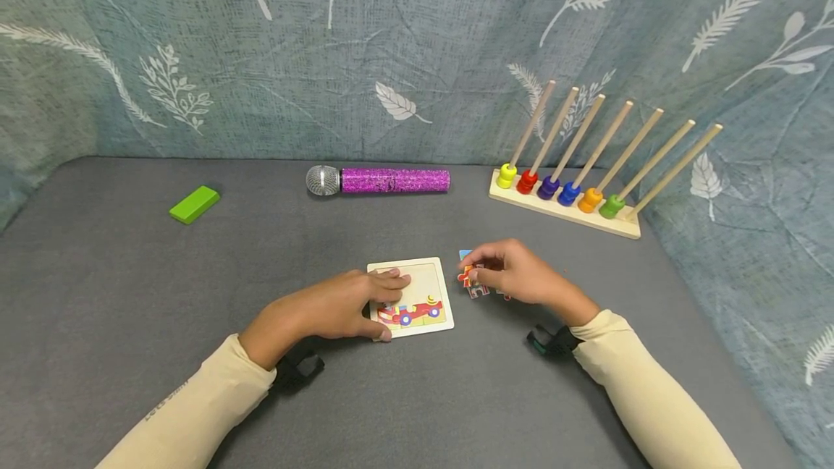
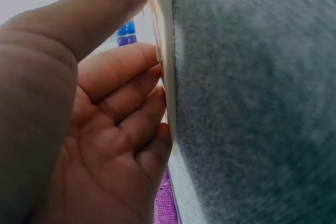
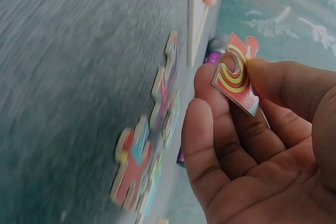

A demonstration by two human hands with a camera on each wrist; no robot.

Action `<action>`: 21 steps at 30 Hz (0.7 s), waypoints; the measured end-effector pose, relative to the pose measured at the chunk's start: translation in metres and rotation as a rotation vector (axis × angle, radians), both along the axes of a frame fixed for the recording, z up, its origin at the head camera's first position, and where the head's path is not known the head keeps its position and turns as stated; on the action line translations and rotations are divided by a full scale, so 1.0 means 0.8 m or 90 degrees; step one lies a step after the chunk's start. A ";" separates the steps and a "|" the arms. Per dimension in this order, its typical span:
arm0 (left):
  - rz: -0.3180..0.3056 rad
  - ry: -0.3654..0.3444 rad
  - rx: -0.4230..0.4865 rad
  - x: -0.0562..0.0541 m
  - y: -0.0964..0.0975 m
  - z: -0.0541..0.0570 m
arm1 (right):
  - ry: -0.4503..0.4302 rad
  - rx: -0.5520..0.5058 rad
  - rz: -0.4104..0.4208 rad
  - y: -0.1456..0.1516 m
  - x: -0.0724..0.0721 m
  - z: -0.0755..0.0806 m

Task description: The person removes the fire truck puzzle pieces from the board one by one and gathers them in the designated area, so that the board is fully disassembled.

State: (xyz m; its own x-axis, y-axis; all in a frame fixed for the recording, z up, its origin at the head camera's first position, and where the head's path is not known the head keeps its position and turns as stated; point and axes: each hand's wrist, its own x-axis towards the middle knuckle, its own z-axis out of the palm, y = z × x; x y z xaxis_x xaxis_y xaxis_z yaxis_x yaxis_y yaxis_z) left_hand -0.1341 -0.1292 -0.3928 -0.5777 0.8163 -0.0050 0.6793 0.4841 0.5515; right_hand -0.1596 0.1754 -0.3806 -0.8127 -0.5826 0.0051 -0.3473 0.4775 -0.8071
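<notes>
A light wooden puzzle tray (image 1: 423,273) lies mid-table, with joined pieces showing a red car (image 1: 420,313) along its near side. My left hand (image 1: 352,302) rests on the tray's left part, its fingertips on the surface and its thumb at the near edge. In the left wrist view the fingers (image 2: 131,108) touch the tray edge-on. To the right of the tray, my right hand (image 1: 524,275) pinches a red puzzle piece with yellow curved stripes (image 3: 239,80) between thumb and fingers. Several loose puzzle pieces (image 3: 134,174) lie on the table below that hand, partly hidden by it in the head view.
A purple glittery microphone (image 1: 394,180) lies at the back. Back right stands a wooden peg counter (image 1: 563,210) with coloured beads and tall rods. A green block (image 1: 195,205) is at the back left. Patterned cloth (image 1: 293,78) hangs behind the grey table.
</notes>
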 end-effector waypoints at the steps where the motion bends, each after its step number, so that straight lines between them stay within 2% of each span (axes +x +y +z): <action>1: -0.001 0.000 0.001 0.000 0.000 0.000 | 0.001 0.004 -0.008 0.003 0.000 0.000; 6: -0.012 0.009 -0.002 0.000 -0.001 -0.001 | 0.004 0.008 -0.032 0.017 0.001 -0.002; 12: -0.019 0.010 -0.010 0.000 0.002 0.000 | 0.005 0.013 -0.026 0.036 0.004 -0.005; 21: -0.010 -0.003 -0.027 0.002 0.000 0.002 | 0.009 0.020 -0.043 0.047 0.009 -0.002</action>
State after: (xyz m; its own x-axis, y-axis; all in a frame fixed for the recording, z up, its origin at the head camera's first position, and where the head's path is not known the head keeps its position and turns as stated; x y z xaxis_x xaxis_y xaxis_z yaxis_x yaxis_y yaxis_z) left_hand -0.1327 -0.1291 -0.3911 -0.5642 0.8245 -0.0433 0.6845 0.4964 0.5338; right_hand -0.1526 0.2134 -0.3821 -0.8503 -0.5263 -0.0012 -0.3241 0.5255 -0.7867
